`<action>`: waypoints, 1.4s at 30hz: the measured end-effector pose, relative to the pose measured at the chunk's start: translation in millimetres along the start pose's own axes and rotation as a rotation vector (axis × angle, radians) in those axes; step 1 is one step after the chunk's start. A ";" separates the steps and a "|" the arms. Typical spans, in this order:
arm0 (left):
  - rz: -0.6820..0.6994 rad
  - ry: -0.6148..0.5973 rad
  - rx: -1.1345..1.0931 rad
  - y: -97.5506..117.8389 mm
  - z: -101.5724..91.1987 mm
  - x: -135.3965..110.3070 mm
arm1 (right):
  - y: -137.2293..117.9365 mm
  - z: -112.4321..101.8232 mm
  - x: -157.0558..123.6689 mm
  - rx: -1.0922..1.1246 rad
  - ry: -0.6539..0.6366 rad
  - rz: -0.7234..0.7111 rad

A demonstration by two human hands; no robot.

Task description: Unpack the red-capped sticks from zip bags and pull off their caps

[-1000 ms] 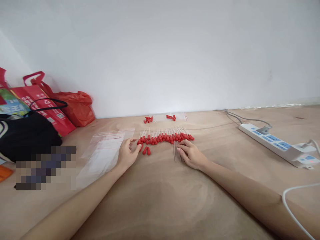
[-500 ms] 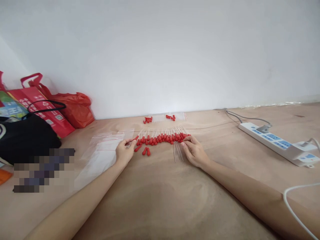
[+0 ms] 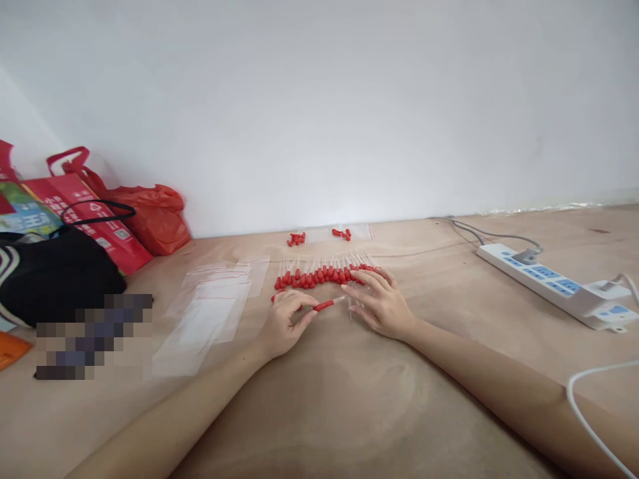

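My left hand (image 3: 285,322) is closed, thumb and fingers pinching a dropper by its red rubber bulb (image 3: 323,306). The dropper's clear tube (image 3: 339,300) points right, toward my right hand (image 3: 382,304). That hand is open, its fingers apart over several loose clear tubes (image 3: 350,313) on the table; it partly hides them. Whether a fingertip touches the dropper's tube I cannot tell. Just beyond both hands lies a row of droppers with red bulbs (image 3: 319,275), bulbs toward me and tips toward the wall. My right fingers cover the row's right end.
Clear zip bags (image 3: 214,303) lie left of my left hand. More red bulbs (image 3: 296,238) and a bagged set of tubes (image 3: 319,234) are near the wall. A white power strip (image 3: 544,279) with cables stands right; red bags (image 3: 150,216) and a black bag (image 3: 60,276) stand left.
My left hand has moved right and nearer, bringing the red bulb close to my right hand; a clear tube now shows in it. My right hand's fingers have spread from a pinch.
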State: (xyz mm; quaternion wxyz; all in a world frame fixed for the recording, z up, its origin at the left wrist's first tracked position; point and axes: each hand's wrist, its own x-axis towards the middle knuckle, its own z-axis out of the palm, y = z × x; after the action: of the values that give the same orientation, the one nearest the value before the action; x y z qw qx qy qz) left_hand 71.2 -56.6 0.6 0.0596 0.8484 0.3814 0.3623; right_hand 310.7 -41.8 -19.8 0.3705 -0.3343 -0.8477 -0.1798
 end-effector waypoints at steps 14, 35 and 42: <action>0.114 -0.064 0.158 4.3 8.6 5.0 | -14.2 5.3 10.9 0.188 -0.040 -0.075; 0.222 -0.124 0.160 3.6 8.6 0.5 | -18.6 -1.3 8.4 0.130 -0.062 -0.125; 0.211 -0.144 0.118 2.1 8.3 -1.6 | -18.8 -2.7 9.0 0.135 -0.060 -0.113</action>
State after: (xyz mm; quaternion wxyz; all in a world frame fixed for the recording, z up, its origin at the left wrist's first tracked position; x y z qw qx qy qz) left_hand 77.2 -57.8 -5.6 -0.0017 0.9095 0.3058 0.2818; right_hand 294.4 -52.8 -12.3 0.3558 -0.2656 -0.8862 -0.1326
